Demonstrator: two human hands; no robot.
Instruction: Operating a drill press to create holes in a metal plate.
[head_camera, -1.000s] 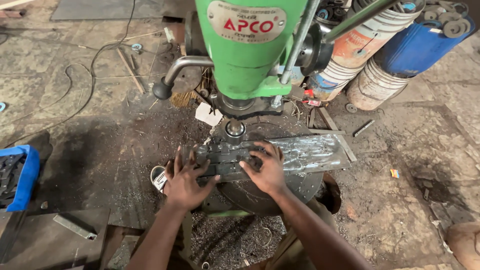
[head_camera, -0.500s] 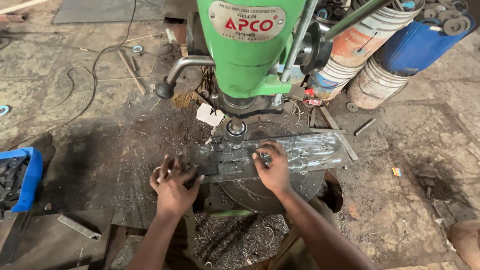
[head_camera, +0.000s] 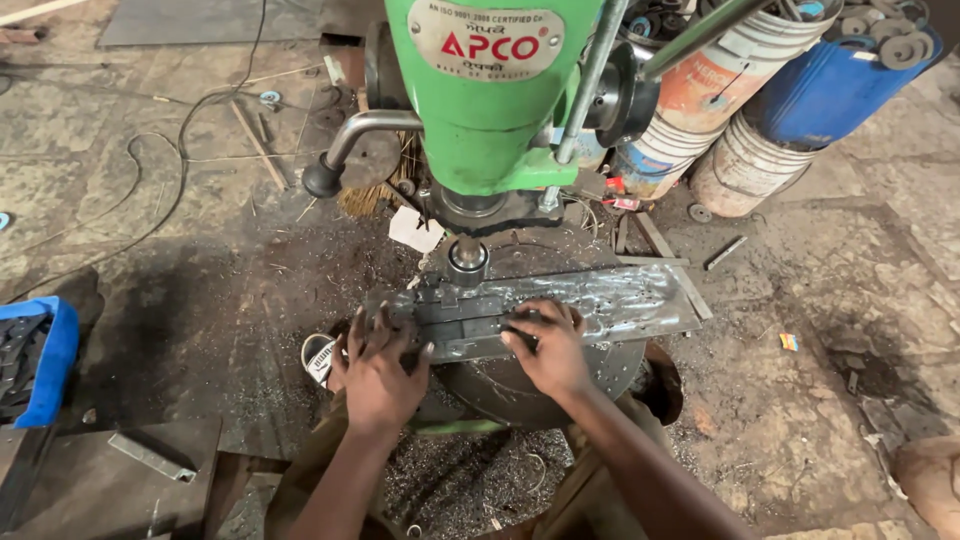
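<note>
While both hands are pressing down on the workpiece, neither grip is closing around anything: the left hand (head_camera: 378, 372) is lying with fingers spread over the near-left end of the dark metal jig (head_camera: 455, 312), and the right hand (head_camera: 548, 346) is resting flat, fingers loosely together, on the jig's near-right edge. Just beyond the fingertips, the drill chuck (head_camera: 467, 257) is hanging directly over the jig, with the green drill press head (head_camera: 480, 90) above it. Under the jig, the long steel plate (head_camera: 625, 298) is running out to the right of the right hand, lying across the round drill table (head_camera: 590, 372).

The risk, as I judge it, is that flat palms alone are holding the work. If the bit is biting and grabbing, the plate could be spinning round on the table and striking the wrists, or dragging fingers toward the chuck. Metal swarf (head_camera: 470, 480) lying below the forearms is adding a cutting hazard for bare skin.
</note>
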